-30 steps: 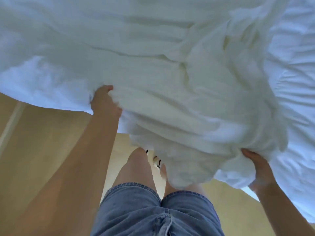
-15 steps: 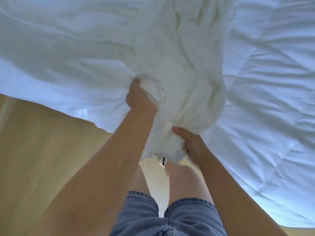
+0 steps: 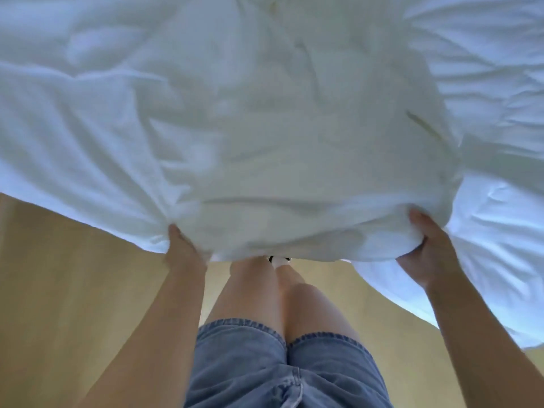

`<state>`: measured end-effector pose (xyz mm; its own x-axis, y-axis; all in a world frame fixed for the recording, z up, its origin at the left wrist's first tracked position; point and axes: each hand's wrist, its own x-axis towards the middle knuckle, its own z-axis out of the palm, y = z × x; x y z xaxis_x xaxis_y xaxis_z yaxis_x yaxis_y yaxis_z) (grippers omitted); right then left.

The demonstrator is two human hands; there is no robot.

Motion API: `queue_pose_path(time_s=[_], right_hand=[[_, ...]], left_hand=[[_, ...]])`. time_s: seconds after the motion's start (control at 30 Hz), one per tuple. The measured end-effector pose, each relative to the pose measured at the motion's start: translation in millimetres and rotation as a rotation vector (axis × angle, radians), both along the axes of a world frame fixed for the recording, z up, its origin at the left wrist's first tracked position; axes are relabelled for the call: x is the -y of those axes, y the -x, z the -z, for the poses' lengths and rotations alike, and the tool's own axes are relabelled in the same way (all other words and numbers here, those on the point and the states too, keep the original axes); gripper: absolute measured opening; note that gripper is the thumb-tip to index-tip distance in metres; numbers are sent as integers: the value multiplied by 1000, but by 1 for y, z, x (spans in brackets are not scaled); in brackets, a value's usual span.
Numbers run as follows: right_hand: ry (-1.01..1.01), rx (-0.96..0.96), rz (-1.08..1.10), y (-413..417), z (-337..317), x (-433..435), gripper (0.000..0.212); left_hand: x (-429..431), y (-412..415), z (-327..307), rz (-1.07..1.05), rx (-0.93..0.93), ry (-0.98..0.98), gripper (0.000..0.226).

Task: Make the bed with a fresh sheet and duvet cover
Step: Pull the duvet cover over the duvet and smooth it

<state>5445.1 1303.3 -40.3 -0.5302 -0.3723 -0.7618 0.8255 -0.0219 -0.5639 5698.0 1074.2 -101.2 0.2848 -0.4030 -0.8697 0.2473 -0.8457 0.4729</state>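
No writing, label, brand or number is readable on the white bedding [image 3: 265, 128] or denim shorts [image 3: 244, 363]

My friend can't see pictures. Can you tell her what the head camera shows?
A person's left hand and right hand grip the near edge of white bedding. Below are denim shorts and a tan floor.

Both hands held on, wide apart.
The left hand [image 3: 183, 250] and the right hand [image 3: 428, 254] each gripped the edge of the white bedding [image 3: 279, 142], with thumbs on top and fingers tucked under. The left arm [image 3: 141, 334] and the right arm [image 3: 477, 334] were bare and stretched forward.
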Motion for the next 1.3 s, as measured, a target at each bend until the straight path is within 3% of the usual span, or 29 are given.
queue_pose_path(time_s=[0.1,0.27,0.43,0.6,0.73,0.8,0.9,0.93,0.97,1.03,1.1,1.2,1.3], right_hand=[[-72,-9,-195,-7,10,6,28],[-109,-175,-333,-9,4,11,32],[-101,-184,-101,-26,-2,29,29],[-13,56,294,-35,-3,61,28],[116,116,171,-46,-7,70,25],[115,108,40,-60,-6,52,35],[41,51,-50,-64,-10,9,71],[26,17,-14,-54,-9,-9,75],[-3,-34,30,-40,-13,-28,65],[-27,-117,135,-4,-26,-60,20],[-11,-137,198,21,-31,-82,40],[49,-47,261,45,-23,-95,29],[211,122,148,72,-11,-96,67]], left_hand=[[-15,29,-9,282,-208,-99,67],[-53,117,-41,307,-318,-235,50],[-38,166,-34,202,-353,-178,16],[-16,186,-50,214,-342,-223,32],[0,197,-99,251,-396,-136,31],[1,191,-124,331,-459,-111,27],[-5,155,-152,379,-508,-129,21],[-5,137,-156,373,-493,-125,19],[-6,121,-157,363,-484,-117,19],[-10,95,-149,369,-471,-106,37],[-20,79,-124,387,-379,-129,28],[-44,75,-91,536,-143,-219,29],[-66,81,-58,869,168,-275,31]])
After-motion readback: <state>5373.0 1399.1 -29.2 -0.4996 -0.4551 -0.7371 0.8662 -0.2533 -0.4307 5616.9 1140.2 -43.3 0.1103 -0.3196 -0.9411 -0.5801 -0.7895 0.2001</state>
